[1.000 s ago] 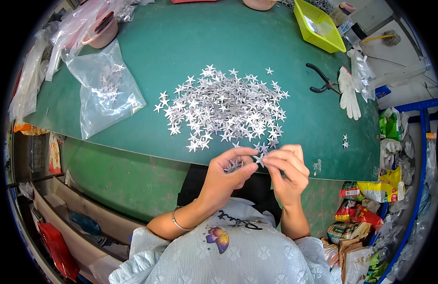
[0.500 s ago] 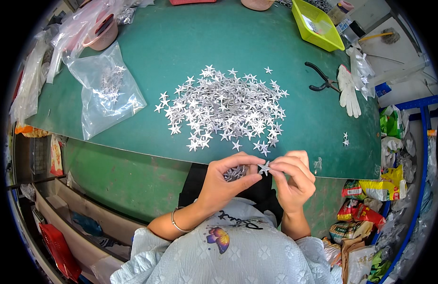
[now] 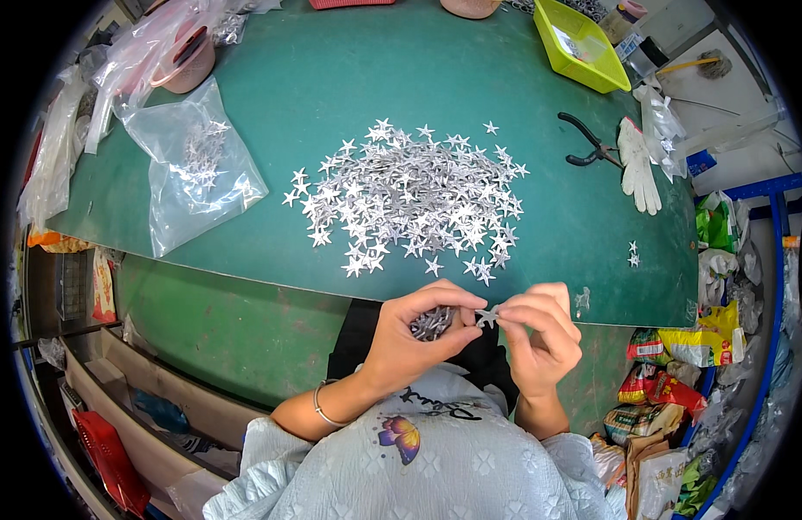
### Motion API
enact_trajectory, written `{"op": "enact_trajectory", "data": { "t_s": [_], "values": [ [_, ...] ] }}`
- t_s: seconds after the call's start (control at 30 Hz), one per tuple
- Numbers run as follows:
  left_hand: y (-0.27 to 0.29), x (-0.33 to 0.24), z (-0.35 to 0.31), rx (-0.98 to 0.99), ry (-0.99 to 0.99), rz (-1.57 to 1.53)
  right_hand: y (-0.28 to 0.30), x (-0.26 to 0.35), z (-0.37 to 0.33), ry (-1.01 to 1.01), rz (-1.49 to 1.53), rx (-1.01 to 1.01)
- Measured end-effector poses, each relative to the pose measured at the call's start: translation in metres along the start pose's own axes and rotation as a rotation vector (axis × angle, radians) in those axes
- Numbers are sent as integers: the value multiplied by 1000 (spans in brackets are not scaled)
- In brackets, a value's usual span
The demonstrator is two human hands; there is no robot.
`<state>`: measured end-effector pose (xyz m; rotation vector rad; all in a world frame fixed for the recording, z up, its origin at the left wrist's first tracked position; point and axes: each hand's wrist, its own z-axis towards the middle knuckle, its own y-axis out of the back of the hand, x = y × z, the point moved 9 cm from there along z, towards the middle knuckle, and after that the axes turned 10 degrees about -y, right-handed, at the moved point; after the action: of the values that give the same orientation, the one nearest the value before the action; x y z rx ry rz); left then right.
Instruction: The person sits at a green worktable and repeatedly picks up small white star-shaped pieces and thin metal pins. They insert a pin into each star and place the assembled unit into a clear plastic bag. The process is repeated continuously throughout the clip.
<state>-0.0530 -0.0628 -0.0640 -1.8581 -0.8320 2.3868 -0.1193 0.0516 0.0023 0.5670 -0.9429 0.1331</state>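
A heap of small silver metal stars (image 3: pixel 414 195) lies on the green table (image 3: pixel 349 78). My left hand (image 3: pixel 414 342) is curled around a stack of stars (image 3: pixel 433 322) just below the table's front edge. My right hand (image 3: pixel 539 334) pinches a single star (image 3: pixel 487 317) between thumb and forefinger, right beside the left hand's stack. Both hands are off the table, above my lap.
A clear plastic bag with some stars (image 3: pixel 193 169) lies at the left. Black pliers (image 3: pixel 591 143) and a white glove (image 3: pixel 635 173) rest at the right, with a yellow tray (image 3: pixel 583 48) behind them. Two stray stars (image 3: pixel 633 254) lie near the right edge. Snack packets (image 3: pixel 687 347) pile at the lower right.
Both hands have drawn back from the heap's front edge toward my body, the right hand carrying one star next to the left hand's stack.
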Motion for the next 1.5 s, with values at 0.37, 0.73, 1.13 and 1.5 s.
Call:
{"op": "enact_trajectory", "data": {
  "t_s": [0.37,0.73,1.13,1.5],
  "values": [
    [0,1,2,-21,17,-4,-5,-15,0,-139,165,74],
    [4,9,0,-11,23,25,-14,-27,-6,-267,283,161],
    [10,47,-13,-218,374,-394,-1,-76,19,-297,-264,-35],
    [7,49,-9,-172,359,-386,3,-112,3,-498,80,-121]
  ]
}}
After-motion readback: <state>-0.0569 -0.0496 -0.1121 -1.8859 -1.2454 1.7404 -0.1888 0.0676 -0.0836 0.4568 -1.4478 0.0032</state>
